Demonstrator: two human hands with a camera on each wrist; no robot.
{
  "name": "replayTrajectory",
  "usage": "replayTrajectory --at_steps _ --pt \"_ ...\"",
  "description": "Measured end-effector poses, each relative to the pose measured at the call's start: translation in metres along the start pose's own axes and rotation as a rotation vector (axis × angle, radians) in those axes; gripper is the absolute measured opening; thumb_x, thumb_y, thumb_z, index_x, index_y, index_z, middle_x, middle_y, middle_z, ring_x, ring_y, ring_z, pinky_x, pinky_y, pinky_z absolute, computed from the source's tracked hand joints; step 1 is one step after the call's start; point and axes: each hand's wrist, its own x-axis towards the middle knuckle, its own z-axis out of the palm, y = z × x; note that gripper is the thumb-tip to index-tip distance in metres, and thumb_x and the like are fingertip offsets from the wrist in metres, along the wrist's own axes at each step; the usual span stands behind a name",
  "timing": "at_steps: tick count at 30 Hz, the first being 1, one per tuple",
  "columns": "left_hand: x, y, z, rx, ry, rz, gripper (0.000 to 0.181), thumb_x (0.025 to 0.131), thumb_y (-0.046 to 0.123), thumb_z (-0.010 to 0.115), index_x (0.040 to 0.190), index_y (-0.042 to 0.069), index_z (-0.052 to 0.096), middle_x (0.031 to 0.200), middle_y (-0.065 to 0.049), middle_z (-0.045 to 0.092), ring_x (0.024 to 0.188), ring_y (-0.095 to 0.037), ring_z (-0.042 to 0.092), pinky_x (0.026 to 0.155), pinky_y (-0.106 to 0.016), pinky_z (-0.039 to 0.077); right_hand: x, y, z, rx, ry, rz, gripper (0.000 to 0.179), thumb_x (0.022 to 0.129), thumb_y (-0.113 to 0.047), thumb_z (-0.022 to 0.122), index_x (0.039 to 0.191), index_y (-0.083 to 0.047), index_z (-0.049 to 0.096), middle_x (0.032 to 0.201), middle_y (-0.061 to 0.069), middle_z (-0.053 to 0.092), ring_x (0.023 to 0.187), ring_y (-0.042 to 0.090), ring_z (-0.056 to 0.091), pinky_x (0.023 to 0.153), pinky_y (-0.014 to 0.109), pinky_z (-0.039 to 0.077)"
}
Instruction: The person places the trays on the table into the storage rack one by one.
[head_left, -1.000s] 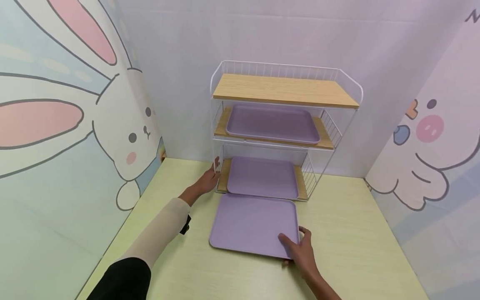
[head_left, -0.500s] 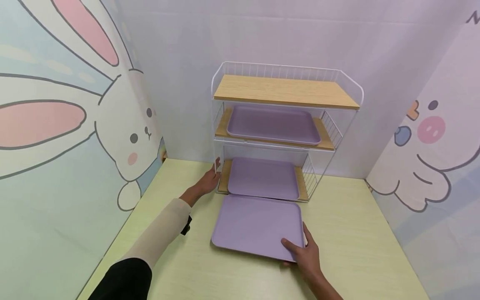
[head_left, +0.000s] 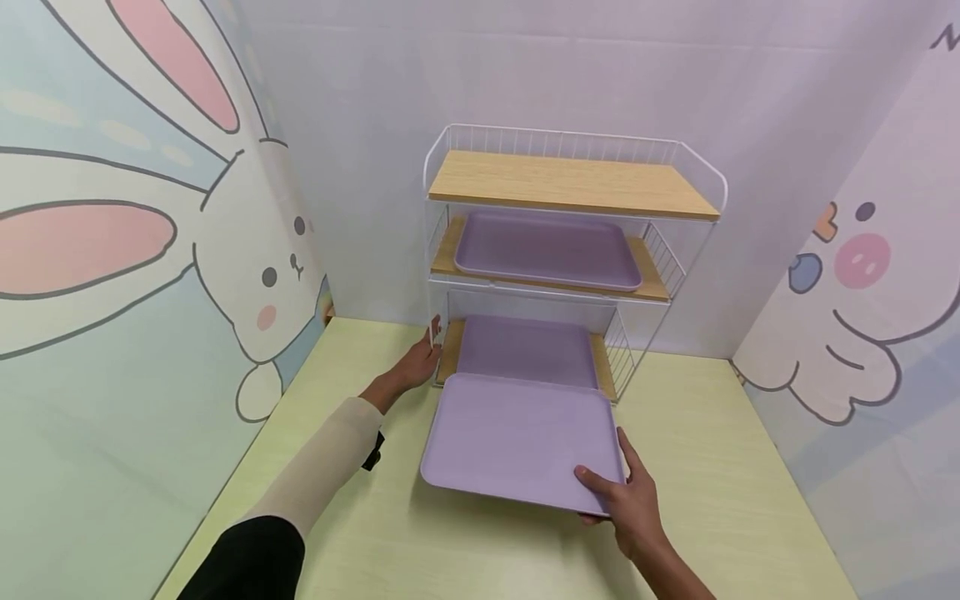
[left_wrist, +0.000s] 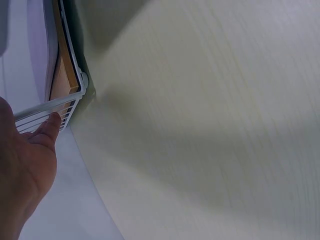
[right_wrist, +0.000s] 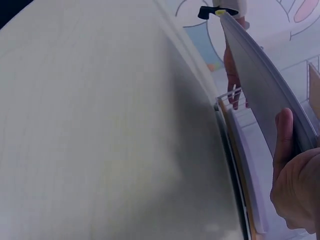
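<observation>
My right hand (head_left: 633, 510) pinches the right front corner of a light purple tray (head_left: 517, 437), thumb on top and fingers beneath. The tray is raised off the table, its far edge overlapping the front of the lower shelf. My left hand (head_left: 417, 363) rests against the left side of a white wire rack with wooden shelves (head_left: 570, 183). In the left wrist view a finger of the left hand (left_wrist: 35, 160) touches the wire side. One purple tray (head_left: 547, 248) lies on the middle shelf, and another tray (head_left: 525, 348) on the lower one, its front hidden by the held tray.
The rack stands at the back of a pale yellow-green table (head_left: 720, 467), close to a plain lilac backdrop (head_left: 360, 167). Cartoon-printed sheets, with a rabbit (head_left: 262, 233) on the left and a pink-cheeked figure (head_left: 862, 258) on the right, flank the table.
The right hand has lifted the tray off the table, moving it slightly right and up toward the lower shelf. My left hand stays at the rack's side.
</observation>
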Motion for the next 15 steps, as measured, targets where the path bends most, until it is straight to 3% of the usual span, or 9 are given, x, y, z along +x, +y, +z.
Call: replayTrajectory --at_steps 2,3,9,13,15 --pt "0.005 -0.015 0.003 0.046 0.024 0.011 0.077 0.120 0.037 0.029 0.181 0.004 -0.002 0.177 -0.041 0.029 0.163 -0.058 0.038 0.134 -0.067 0.036 -0.001 -0.011 -0.002 0.001 -0.008 -0.016 0.120 0.095 -0.008 0.090 0.184 -0.034 0.014 0.143 0.033 0.058 0.079 0.027 0.082 0.054 0.043 0.067" --pt "0.005 -0.015 0.004 0.062 0.027 0.025 0.077 0.120 0.038 0.028 0.182 0.004 -0.003 0.177 -0.040 0.031 0.163 -0.056 0.040 0.136 -0.065 0.036 -0.001 -0.017 -0.002 0.001 -0.010 -0.022 0.120 0.095 -0.008 0.090 0.184 -0.034 0.014 0.142 0.033 0.058 0.079 0.027 0.082 0.054 0.042 0.067" --pt "0.012 -0.034 0.008 0.015 0.025 0.057 0.076 0.119 0.034 0.029 0.182 0.005 -0.003 0.177 -0.041 0.029 0.164 -0.058 0.036 0.137 -0.064 0.033 -0.005 -0.056 -0.006 -0.003 -0.029 -0.038 0.117 0.098 -0.007 0.087 0.183 -0.039 0.014 0.144 0.028 0.057 0.078 0.024 0.083 0.056 0.042 0.068" --pt "0.027 -0.068 0.016 0.102 0.053 0.085 0.076 0.124 0.045 0.024 0.182 0.005 -0.004 0.179 -0.035 0.031 0.164 -0.051 0.043 0.135 -0.056 0.040 -0.011 -0.084 -0.009 0.006 -0.045 -0.042 0.114 0.099 -0.006 0.085 0.182 -0.042 0.016 0.148 0.024 0.053 0.078 0.021 0.082 0.056 0.040 0.068" --pt "0.034 -0.084 0.019 0.133 0.072 0.136 0.080 0.123 0.051 0.025 0.181 0.003 -0.004 0.181 -0.033 0.028 0.161 -0.051 0.047 0.132 -0.058 0.044 -0.015 -0.098 -0.010 0.010 -0.054 -0.046 0.114 0.100 -0.005 0.085 0.182 -0.043 0.016 0.150 0.022 0.052 0.077 0.020 0.082 0.057 0.040 0.068"
